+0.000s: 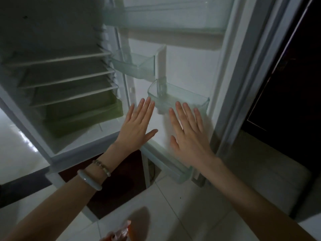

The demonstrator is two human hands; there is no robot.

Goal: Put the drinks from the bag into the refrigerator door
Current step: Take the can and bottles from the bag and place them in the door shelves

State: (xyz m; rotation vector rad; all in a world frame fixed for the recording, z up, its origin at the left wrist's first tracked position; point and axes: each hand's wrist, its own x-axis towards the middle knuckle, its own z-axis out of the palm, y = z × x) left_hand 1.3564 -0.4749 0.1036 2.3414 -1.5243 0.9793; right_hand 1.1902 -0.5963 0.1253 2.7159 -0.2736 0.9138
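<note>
So far nothing is stowed: the left hand [137,127] and right hand [188,134] hover spread and empty at mid-frame before the bare refrigerator door [191,66], while what may be the bag [119,232] shows blurred at the bottom edge.

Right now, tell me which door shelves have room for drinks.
All the door shelves look bare: the small bin above the right hand, the bin above the left hand, the wide top shelf and the bottom shelf. Nothing crowds them; both hands are empty.
</note>
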